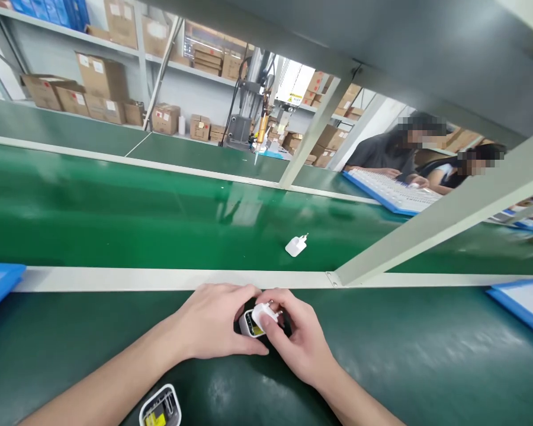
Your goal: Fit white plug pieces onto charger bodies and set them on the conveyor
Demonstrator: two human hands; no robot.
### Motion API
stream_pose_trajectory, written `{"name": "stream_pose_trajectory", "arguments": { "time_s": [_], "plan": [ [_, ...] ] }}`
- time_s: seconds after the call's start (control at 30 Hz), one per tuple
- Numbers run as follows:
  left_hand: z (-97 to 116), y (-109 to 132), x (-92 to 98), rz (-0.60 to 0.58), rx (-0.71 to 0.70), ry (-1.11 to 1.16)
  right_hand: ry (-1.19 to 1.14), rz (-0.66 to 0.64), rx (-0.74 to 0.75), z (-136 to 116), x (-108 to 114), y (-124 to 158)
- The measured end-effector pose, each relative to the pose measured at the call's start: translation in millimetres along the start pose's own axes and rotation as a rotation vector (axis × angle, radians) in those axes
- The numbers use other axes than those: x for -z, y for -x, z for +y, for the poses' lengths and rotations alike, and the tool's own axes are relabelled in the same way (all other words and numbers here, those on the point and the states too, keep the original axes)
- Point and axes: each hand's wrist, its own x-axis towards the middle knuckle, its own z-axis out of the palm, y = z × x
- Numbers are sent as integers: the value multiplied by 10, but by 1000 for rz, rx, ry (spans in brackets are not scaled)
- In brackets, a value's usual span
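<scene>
Over the green work surface, my left hand point(220, 322) grips a white open charger housing point(245, 324) between thumb and fingers. Dark and yellow parts show inside it. My right hand point(295, 334) pinches a white two-pin plug piece point(263, 313) right at the housing's open end; whether the two touch I cannot tell. A second open charger housing point(177, 408), also with yellow inside, stands near the bottom edge by my left forearm. Another white two-pin plug piece point(295, 246) lies on the green belt beyond my hands.
A pale metal rail point(160, 279) separates my surface from the green belt point(115, 207). A slanted post point(426, 219) rises at the right. Blue trays point(4, 281) sit at both sides. Across the belt are two people, a machine point(244, 112) and shelves with cartons point(102, 77).
</scene>
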Motion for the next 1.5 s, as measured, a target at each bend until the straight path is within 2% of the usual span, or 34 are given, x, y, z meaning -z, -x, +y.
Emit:
{"name": "stream_pose_trajectory", "arguments": {
  "time_s": [0.13, 0.23, 0.47, 0.53, 0.6, 0.73, 1.07, 1.33, 1.5],
  "plan": [
    [-66, -19, -20, 41, -48, 62, 153, -15, 187, -52, 5, -5],
    [-81, -36, -58, 58, -36, 43, 224, -5, 255, -75, -15, -1],
    [-102, -18, -11, -14, -79, 138, 105, -41, 94, -74, -43, -19],
    [-109, -28, -10, -22, -48, 146, 87, -34, 81, -77, -48, -26],
    [-106, -41, -31, -4, -17, 142, 116, -28, 84, -78, -55, -23],
    [-81, -38, -84, 45, -43, 95, 177, -64, 120, -79, -54, 3],
    [-58, -23, -64, 39, -44, 46, 180, -241, 144, -192, 69, -68],
    [-51, 2, -86, 39, -33, 99, 270, -254, 172, -203, 57, -84],
    [-61, 3, -69, 31, 0, 135, 267, -240, 138, -155, 19, -33]
  ]
}}
